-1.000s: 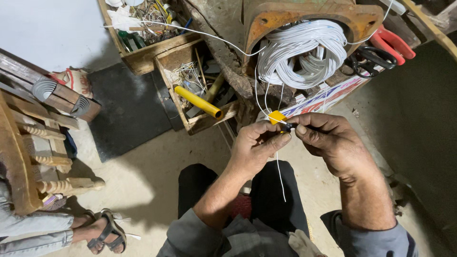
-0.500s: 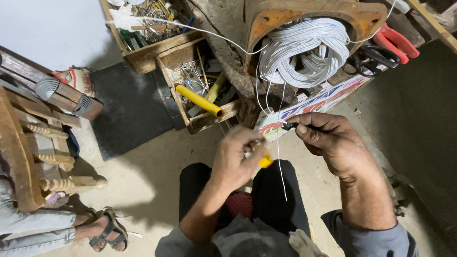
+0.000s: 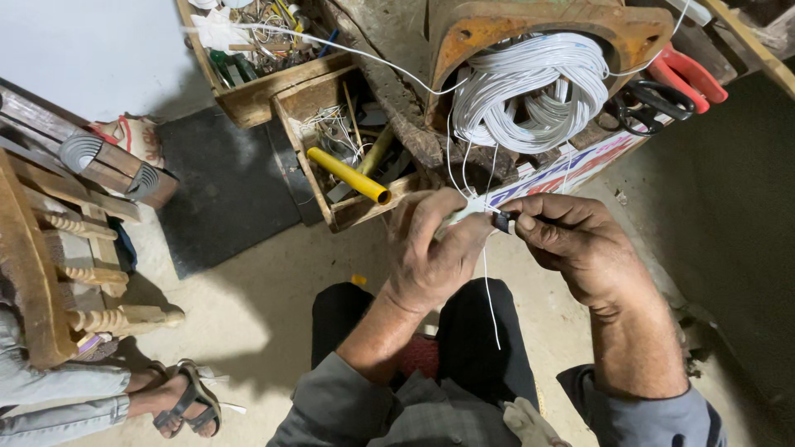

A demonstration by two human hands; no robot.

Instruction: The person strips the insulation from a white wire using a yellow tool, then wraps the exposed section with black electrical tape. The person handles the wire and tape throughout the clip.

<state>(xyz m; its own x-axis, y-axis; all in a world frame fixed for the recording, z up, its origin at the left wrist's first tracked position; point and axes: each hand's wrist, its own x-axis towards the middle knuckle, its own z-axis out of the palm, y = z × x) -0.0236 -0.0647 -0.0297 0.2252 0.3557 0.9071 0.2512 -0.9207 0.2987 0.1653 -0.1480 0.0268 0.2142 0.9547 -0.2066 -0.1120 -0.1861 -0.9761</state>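
Note:
My left hand (image 3: pixel 435 248) is closed around a thin white wire (image 3: pixel 489 290), whose loose end hangs down between my knees. My right hand (image 3: pixel 571 240) pinches a small black piece (image 3: pixel 501 221) at the wire, thumb and forefinger together. The two hands almost touch. The wire runs up to a thick coil of white wire (image 3: pixel 530 91) lying in a rusty metal frame (image 3: pixel 538 25) just beyond the hands. A small yellow piece (image 3: pixel 358 280) shows low by my left knee, apart from both hands.
Open wooden boxes (image 3: pixel 331 99) full of tools and wire scraps stand ahead on the left, one with a yellow tube (image 3: pixel 356 175). Red-handled pliers (image 3: pixel 687 74) and black scissors (image 3: pixel 638 103) lie on the right. Another person's sandalled foot (image 3: pixel 178 401) and carved wooden furniture (image 3: pixel 50 248) are on the left.
The yellow item held at the wire a second ago has left my left hand and is now down by my knee. My left hand has come back up to the wire.

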